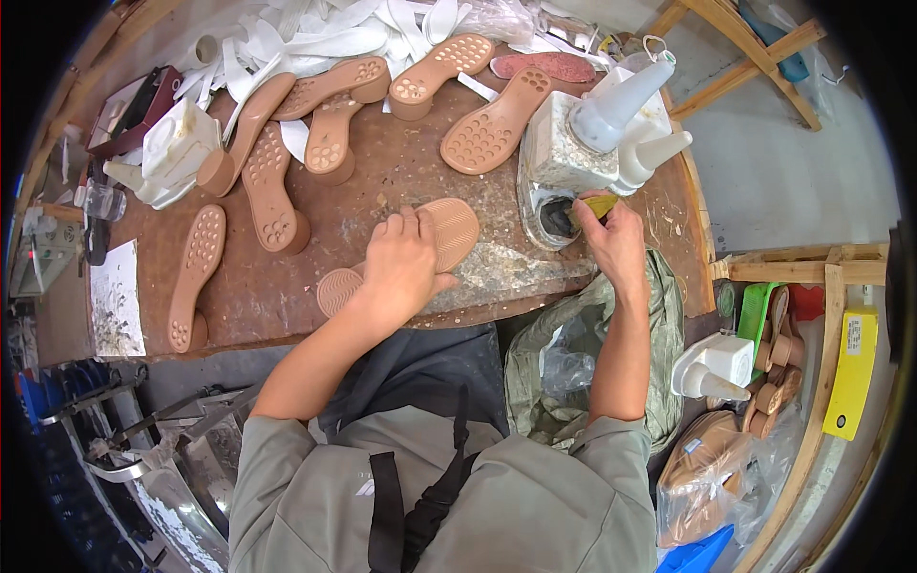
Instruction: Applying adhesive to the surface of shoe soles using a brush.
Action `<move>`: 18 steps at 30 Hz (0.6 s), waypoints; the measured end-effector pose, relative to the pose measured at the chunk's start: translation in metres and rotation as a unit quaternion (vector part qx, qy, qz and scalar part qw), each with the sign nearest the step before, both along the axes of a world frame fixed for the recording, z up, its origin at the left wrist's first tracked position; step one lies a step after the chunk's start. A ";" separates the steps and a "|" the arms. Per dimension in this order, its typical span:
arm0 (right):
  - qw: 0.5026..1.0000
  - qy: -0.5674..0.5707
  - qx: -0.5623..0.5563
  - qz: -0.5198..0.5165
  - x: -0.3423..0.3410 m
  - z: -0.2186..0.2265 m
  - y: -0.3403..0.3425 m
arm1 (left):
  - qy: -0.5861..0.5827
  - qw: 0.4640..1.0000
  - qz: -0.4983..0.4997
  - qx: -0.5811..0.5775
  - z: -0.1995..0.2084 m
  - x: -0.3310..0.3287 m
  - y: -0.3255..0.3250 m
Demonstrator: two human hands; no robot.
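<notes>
My left hand (397,260) presses down on a tan shoe sole (453,232) lying with its ridged tread up near the table's front edge. Its fingers wrap over the middle of the sole, and the round heel shows beside my wrist. Between the thumb and fingers of my right hand (617,241) is a dull yellow scrap (599,203), possibly cloth or sponge. That hand is at the rim of a small open pot (546,237) with dark stuff inside. Right behind the pot stands a crusted white bottle (571,143) with a cone-shaped spout.
Several heeled soles (272,191) lie across the brown table (382,191), dimpled sides up. White strips (334,38) are heaped at the back. Another white bottle (180,148) stands at the left. A green sack (659,353) hangs open below the front edge.
</notes>
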State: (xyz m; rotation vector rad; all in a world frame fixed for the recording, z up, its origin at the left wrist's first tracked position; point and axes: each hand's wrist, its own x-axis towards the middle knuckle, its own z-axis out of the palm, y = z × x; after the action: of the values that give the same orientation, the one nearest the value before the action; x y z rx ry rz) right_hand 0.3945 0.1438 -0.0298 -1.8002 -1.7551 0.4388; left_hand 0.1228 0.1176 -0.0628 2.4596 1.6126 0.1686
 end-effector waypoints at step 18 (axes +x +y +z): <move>0.999 0.036 -0.026 -0.016 -0.003 0.023 -0.010 | -0.595 0.796 0.103 0.048 0.009 -0.054 -0.038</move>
State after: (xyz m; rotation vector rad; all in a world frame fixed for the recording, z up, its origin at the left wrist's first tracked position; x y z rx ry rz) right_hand 0.3917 0.1339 -0.0064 -1.8229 -1.6791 0.5335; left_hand 0.0684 0.0794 -0.0541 1.4884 1.1836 1.4862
